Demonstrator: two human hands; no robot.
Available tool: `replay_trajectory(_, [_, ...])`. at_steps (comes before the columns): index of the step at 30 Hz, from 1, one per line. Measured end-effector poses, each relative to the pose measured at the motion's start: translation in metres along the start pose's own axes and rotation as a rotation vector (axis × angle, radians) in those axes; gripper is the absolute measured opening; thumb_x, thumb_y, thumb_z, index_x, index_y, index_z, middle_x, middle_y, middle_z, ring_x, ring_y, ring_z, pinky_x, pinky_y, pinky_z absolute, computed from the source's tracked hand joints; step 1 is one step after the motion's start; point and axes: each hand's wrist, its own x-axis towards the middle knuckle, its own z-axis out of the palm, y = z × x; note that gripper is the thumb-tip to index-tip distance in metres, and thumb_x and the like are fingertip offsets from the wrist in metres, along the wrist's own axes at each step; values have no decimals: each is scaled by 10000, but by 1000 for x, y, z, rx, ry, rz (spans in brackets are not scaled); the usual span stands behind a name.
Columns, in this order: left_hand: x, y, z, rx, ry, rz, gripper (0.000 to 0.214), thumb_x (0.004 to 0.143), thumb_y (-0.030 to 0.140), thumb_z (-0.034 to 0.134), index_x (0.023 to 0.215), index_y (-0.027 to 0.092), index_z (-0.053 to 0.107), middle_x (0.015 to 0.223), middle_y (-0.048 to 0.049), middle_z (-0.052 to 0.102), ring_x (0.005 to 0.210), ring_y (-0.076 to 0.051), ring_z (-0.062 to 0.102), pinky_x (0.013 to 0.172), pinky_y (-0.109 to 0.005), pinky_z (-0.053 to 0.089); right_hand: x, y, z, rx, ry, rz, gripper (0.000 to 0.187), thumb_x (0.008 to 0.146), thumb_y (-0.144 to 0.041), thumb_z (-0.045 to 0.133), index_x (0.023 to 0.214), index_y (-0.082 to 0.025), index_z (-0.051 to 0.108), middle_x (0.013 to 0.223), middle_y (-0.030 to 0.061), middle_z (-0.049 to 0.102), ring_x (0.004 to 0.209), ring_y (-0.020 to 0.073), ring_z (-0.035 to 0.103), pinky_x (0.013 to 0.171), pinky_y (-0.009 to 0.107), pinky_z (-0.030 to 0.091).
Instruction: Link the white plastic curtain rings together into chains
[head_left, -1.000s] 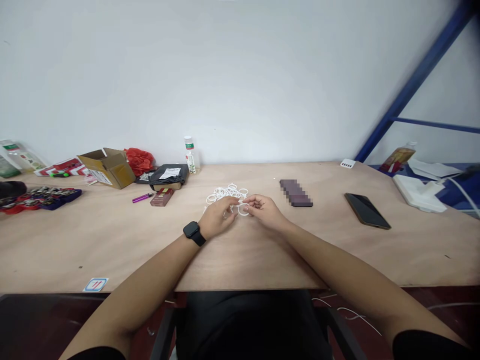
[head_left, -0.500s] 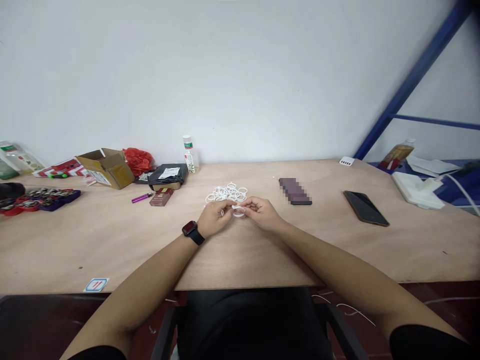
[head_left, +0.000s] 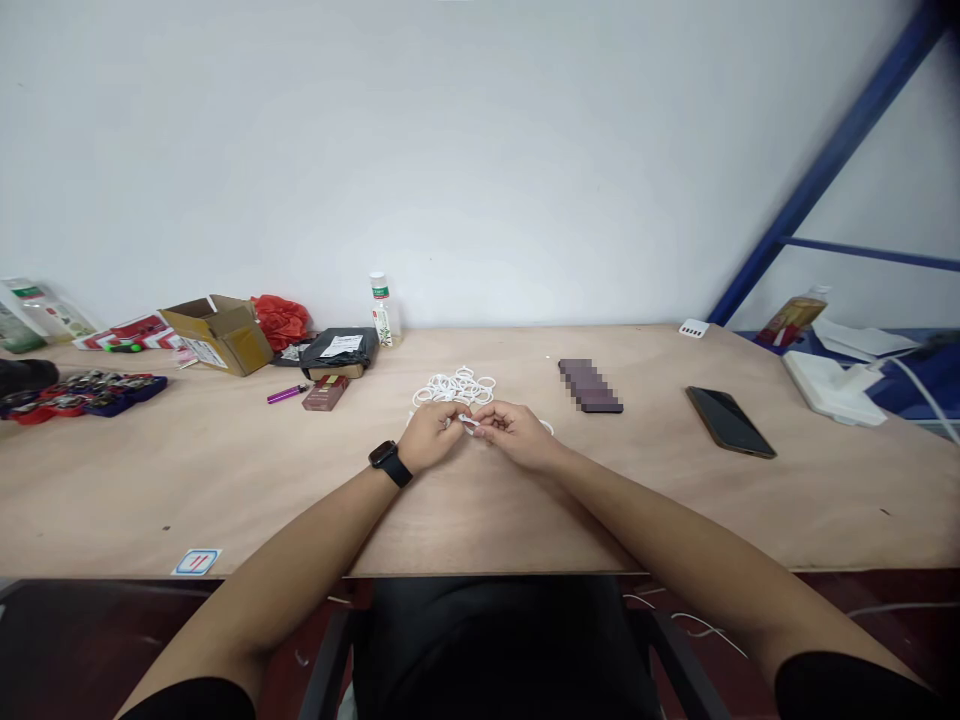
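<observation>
My left hand, with a black watch on the wrist, pinches one end of a small white plastic strip. My right hand closes its thumb and fingers on the other end, so the fingertips of both hands nearly meet. How the strip's ends run inside the fingers is hidden. Just behind the hands lies a loose pile of white rings. Another white ring rests on the table, partly covered by my right hand.
A pixelated dark purple object and a phone lie to the right. Leftward are a dark red box, a purple lighter, a black package, a bottle and an open cardboard box. A white power strip sits far right.
The round white ring that was between my fingertips is gone from there. A ring now shows beside my right hand, and both hands hold a white strip.
</observation>
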Motion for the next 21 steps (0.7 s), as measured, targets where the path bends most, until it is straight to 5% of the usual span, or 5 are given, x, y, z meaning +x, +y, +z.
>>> replay_trajectory(8, [2, -12, 9, -375, 15, -121, 205, 802, 207, 484, 861, 143, 669, 805, -28, 691, 737, -139, 616, 705, -243, 486, 1, -3, -3, 68, -32, -20, 245, 834, -377, 640, 973, -179, 674, 894, 44, 698, 779, 151, 646, 724, 286, 528])
replay_trajectory(13, [3, -15, 10, -216, 67, -110, 255, 761, 119, 425, 753, 152, 678, 747, -21, 691, 726, -142, 620, 705, -259, 492, -1, -9, -1, -154, -78, -85, 200, 846, -296, 612, 1012, -205, 677, 881, 34, 718, 790, 164, 655, 729, 288, 507])
replay_trajectory(18, [3, -14, -1, 92, 103, 132, 287, 812, 164, 530, 1055, 191, 680, 1097, -73, 681, 1048, -202, 600, 968, -366, 448, 1, -4, -21, -463, 21, -169, 247, 869, -251, 552, 1084, -213, 669, 939, 41, 735, 815, 170, 668, 747, 278, 481])
replay_trajectory(21, [2, -18, -9, 275, 90, 112, 180, 794, 202, 573, 925, 199, 697, 1121, -88, 646, 1086, -238, 570, 985, -420, 423, 4, 1, -40, -779, -43, -172, 217, 866, -207, 527, 983, -211, 709, 944, 52, 737, 838, 192, 664, 746, 288, 451])
